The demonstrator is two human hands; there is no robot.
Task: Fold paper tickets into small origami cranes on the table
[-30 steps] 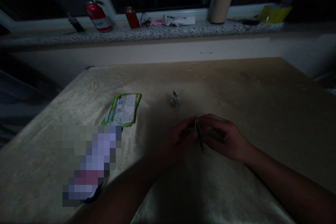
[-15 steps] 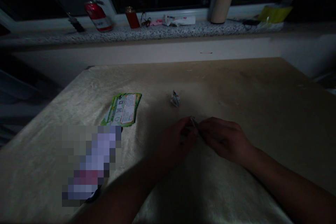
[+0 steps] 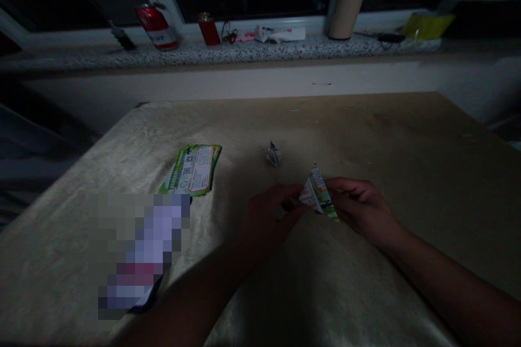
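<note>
A sheet of printed paper folded into a triangle, green and white, is held between my two hands above the table. My left hand pinches its left corner between thumb and fingers. On the other side, my right hand grips the right edge, its fingers partly behind the paper. Just beyond the hands, a small folded paper piece with a pointed top stands on the table. To the left lies a stack of green printed leaflets.
A blurred-out, phone-like object lies left of my left forearm on the cloth-covered table. Along the granite windowsill stand a red can, a red lighter-like object, a cardboard tube and a yellow item.
The folded paper was seen nearly edge-on between my fingertips; now its printed triangular face is turned towards me. My right hand has shifted slightly to the right, and its grip looks changed.
</note>
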